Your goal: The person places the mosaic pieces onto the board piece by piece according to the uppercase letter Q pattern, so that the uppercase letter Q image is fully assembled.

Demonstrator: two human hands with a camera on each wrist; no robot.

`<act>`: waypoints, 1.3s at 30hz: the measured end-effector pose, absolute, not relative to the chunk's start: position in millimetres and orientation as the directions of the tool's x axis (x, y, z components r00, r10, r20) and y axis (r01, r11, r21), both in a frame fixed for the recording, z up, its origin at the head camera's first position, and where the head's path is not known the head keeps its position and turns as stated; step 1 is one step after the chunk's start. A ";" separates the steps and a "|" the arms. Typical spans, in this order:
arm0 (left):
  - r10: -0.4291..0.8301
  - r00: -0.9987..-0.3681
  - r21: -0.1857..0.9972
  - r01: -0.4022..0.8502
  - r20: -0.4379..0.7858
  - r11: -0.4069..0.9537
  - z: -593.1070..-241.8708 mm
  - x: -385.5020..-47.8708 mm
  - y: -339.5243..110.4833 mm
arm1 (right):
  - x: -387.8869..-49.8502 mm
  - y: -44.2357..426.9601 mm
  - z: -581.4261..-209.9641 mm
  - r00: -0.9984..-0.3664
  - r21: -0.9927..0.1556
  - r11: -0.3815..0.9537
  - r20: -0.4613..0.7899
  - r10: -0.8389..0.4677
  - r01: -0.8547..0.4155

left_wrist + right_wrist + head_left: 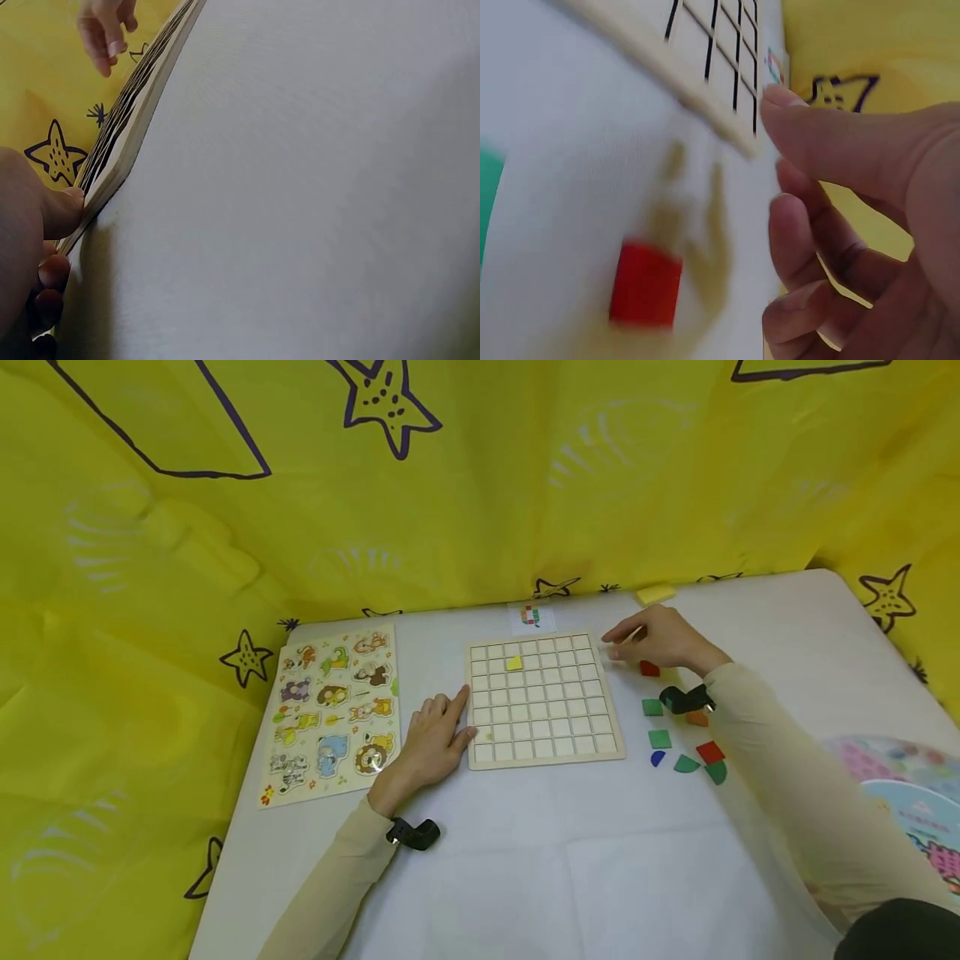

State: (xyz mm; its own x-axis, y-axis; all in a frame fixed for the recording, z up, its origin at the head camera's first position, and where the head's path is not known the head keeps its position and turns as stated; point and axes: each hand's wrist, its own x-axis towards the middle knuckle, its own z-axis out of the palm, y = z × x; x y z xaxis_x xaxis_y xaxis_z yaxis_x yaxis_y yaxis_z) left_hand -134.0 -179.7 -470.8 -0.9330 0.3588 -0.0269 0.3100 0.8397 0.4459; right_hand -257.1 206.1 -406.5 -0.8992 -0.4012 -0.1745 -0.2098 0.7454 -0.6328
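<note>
A wooden grid board (621, 710) lies on the table, with a yellow square piece (513, 663) in its upper left part. My left hand (433, 739) rests against the board's left side, index fingertip and thumb touching the rim. The left wrist view has the thumb (64, 210) at the board's edge (135, 127) near a corner. Above the table, just off the board's upper right corner, is my right hand (660, 639), fingers loosely bent. No piece shows between its thumb (802, 124) and fingers. A red piece (646, 285) lies below it.
Right of the board lie green squares (660, 739), green curved pieces (686, 764), a red piece (710, 752), an orange piece (697, 718) and a blue half-disc (657, 758). A pattern card (530, 617) and yellow block (655, 594) are behind. An animal puzzle (330, 718) lies left.
</note>
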 end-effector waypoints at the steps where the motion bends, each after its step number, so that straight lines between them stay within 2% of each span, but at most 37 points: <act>1: 0.358 -0.933 0.444 0.309 -0.029 0.841 -470.7 -134.0 -179.7 | -256.0 212.5 -405.1 -0.898 -0.625 0.753 -0.187 -0.399 -0.205; 11: 0.364 -0.931 0.448 0.319 -0.015 0.835 -474.2 -134.6 -180.4 | -246.7 251.0 -412.4 -0.906 -0.574 0.803 -0.237 -0.351 -0.161; 21: 0.358 -0.934 0.464 0.316 -0.004 0.828 -472.9 -133.1 -179.8 | -242.7 254.9 -425.9 -0.911 -0.592 0.795 -0.247 -0.331 -0.128; 29: 0.346 -0.938 0.472 0.312 0.015 0.825 -472.6 -132.4 -179.5 | -243.7 253.9 -427.4 -0.911 -0.571 0.806 -0.231 -0.340 -0.155; 34: 0.348 -0.937 0.475 0.315 0.020 0.821 -471.0 -132.2 -178.7 | -244.8 250.4 -428.5 -0.926 -0.607 0.781 -0.192 -0.325 -0.148; 39: 0.350 -0.937 0.487 0.314 0.019 0.815 -468.9 -131.1 -178.2 | -246.6 240.2 -428.9 -0.948 -0.661 0.745 -0.174 -0.265 -0.087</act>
State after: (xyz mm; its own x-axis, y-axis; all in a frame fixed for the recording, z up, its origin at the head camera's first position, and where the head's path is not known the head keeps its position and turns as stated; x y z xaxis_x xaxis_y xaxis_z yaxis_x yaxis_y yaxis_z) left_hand -131.1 -178.2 -468.9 -0.9367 0.3496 0.0190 0.3140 0.8149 0.4872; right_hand -246.6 240.2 -428.9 -0.9485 -0.2650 -0.1736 -0.0872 0.7451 -0.6612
